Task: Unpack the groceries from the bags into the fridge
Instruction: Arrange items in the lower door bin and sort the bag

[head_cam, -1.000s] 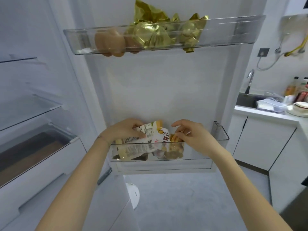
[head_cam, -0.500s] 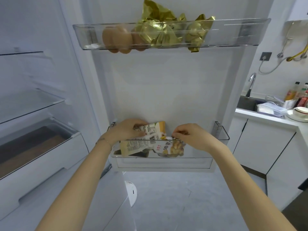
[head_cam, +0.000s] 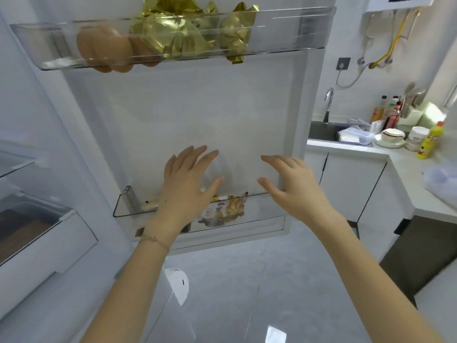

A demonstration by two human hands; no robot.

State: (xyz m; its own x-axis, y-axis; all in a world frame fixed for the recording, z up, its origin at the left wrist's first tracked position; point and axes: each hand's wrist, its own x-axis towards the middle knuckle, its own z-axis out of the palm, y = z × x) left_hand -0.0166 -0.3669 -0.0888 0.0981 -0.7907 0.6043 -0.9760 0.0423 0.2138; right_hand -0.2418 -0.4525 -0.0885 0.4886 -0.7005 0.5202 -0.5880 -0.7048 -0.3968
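both hands off the snack packets [head_cam: 223, 210] now: left hand [head_cam: 188, 184], right hand [head_cam: 294, 184] lifted, fingers spread, empty. packets in lower door bin [head_cam: 123, 206]; kitchen counter [head_cam: 408, 174] right.

Grey glossy floor [head_cam: 222, 280] at 6 o'clock, catching light patches. White counter [head_cam: 405, 169] at 3 o'clock over white cabinets [head_cam: 351, 184]; sink [head_cam: 321, 131] and tap [head_cam: 329, 102] at 2 o'clock. White wall [head_cam: 351, 33] at 1 o'clock: socket [head_cam: 343, 63], yellow hose [head_cam: 395, 38] under a white heater [head_cam: 400, 1].
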